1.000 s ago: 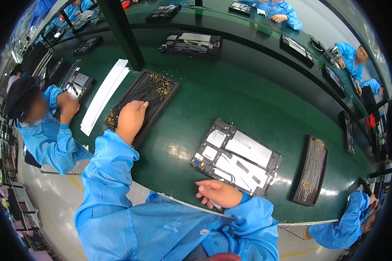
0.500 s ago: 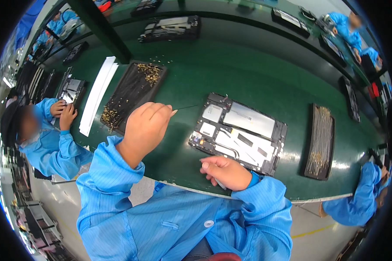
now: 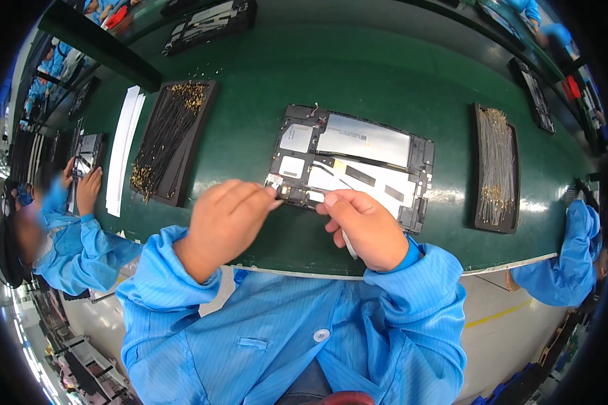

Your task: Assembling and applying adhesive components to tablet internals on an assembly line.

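An opened tablet-like device (image 3: 363, 140), with a silver battery, white panels and a black frame, lies on the green bench in front of me. My left hand (image 3: 224, 228) is closed in a pinch at its near left corner. The thin black cable that stuck out of these fingers earlier is hard to make out now. My right hand (image 3: 367, 226) is closed, with thumb and forefinger pressed together at the device's near edge. A slim pale tool (image 3: 349, 244) sticks out below its fingers; its kind is not clear.
A black tray (image 3: 194, 158) of black cables with gold ends stands left, beside white strips (image 3: 123, 152). To the right is a tray (image 3: 513, 169) of grey cables. Co-workers in blue sit at both sides. A dark green post (image 3: 101, 50) rises at the back left.
My left hand has come down and right to the device's near left corner. My right hand has moved up and right onto its near edge. The view has shifted.
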A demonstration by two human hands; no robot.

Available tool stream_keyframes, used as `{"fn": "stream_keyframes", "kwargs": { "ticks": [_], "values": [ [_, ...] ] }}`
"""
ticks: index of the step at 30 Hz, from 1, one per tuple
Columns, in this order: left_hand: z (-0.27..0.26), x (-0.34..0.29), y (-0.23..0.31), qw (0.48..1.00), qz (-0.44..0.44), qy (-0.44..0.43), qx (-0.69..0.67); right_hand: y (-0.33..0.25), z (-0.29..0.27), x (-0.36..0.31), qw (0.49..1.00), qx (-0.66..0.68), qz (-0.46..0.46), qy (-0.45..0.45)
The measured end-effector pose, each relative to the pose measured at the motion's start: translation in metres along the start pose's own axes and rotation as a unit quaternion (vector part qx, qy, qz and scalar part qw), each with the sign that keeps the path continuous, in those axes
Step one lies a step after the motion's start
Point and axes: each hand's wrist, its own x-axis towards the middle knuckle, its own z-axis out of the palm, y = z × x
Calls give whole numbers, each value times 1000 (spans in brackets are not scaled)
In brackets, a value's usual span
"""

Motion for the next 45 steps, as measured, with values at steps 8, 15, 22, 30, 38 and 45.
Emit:
{"fn": "stream_keyframes", "kwargs": {
  "ticks": [8,15,22,30,38,45],
  "values": [
    [38,-15,33,990,-58,10,-131,29,0,-9,985,100,121,-68],
    [50,-10,27,991,-119,-44,-53,12,9,-1,974,181,-84,111],
    [49,-9,26,988,-125,-44,-72,32,9,16,903,-55,-352,240],
    [48,-9,26,988,-132,-49,-70,44,7,27,865,-85,-444,217],
    [47,-8,26,986,-133,-64,-73,41,9,26,856,-149,-452,203],
    [49,-9,25,986,-137,-59,-78,43,7,27,885,-52,-406,221]
  ]
}}
